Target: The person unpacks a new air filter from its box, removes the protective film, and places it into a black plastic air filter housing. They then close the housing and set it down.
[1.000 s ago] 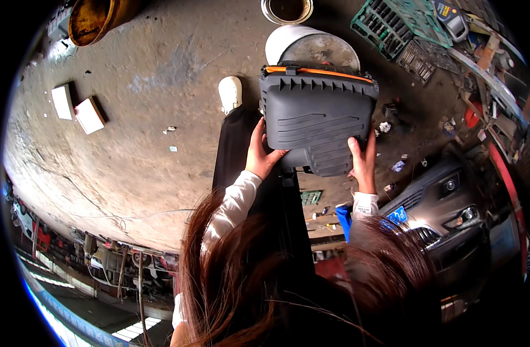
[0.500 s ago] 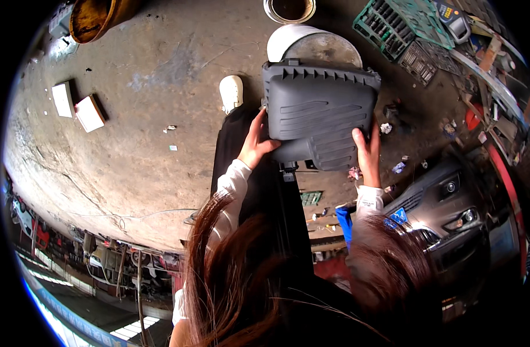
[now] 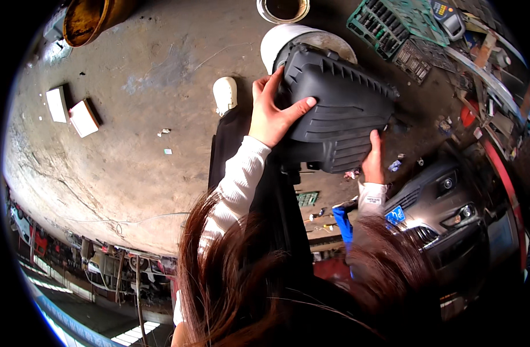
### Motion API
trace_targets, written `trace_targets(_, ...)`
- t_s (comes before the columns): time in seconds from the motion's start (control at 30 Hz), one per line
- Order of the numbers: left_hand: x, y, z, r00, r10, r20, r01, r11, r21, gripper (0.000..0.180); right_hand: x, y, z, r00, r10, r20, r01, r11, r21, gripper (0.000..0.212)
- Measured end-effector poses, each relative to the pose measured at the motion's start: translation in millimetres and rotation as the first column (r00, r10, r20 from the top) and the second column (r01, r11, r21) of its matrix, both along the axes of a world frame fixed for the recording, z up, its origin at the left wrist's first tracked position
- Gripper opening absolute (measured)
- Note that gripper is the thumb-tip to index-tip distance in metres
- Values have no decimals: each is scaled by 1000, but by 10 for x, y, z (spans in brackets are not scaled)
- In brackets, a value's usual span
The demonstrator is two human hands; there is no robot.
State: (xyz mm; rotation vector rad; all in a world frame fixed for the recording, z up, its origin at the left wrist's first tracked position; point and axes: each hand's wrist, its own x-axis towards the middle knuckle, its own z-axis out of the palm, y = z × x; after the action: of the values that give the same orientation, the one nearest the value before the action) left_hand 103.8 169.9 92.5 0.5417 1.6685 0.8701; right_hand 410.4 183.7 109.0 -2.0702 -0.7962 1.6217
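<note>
Between my hands is a black plastic air filter housing (image 3: 340,107), ribbed on top and tilted, its right side lower in the picture. My left hand (image 3: 276,113) grips its upper left edge, thumb lying on the top face and fingers along the side. At the lower right edge, my right hand (image 3: 375,159) holds it with the thumb up on the rim; its other fingers are mostly hidden. Beyond the housing, and partly covered by it, stands a white bucket (image 3: 276,45) with a grey lid.
An open green socket set case (image 3: 377,29) lies far right near metal scraps. Farther off stand a round tin (image 3: 282,8) and a rusty drum (image 3: 87,23). Two small boxes (image 3: 83,117) lie on the concrete floor at left. A dark car (image 3: 444,202) stands at right.
The housing has turned clockwise and tilted. My left hand has moved up along its left edge, with the thumb now on the top face; my right hand keeps its hold.
</note>
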Motion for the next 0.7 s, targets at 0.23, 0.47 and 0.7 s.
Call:
trace_targets(0.23, -77, 292, 177, 992, -95, -87, 100, 994, 55, 90, -56, -210, -70, 969, -179, -169, 195, 978, 79, 68)
trace_targets(0.47, -12, 236, 117, 999, -33, -35, 35, 997, 64, 87, -83, -265, -59, 974, -157, -165, 179, 976, 127, 70)
trace_targets(0.7, -120, 239, 125, 987, -10, 160, 8, 1000, 15, 83, -136, -243, -4, 990, -81, -117, 98, 984, 151, 73)
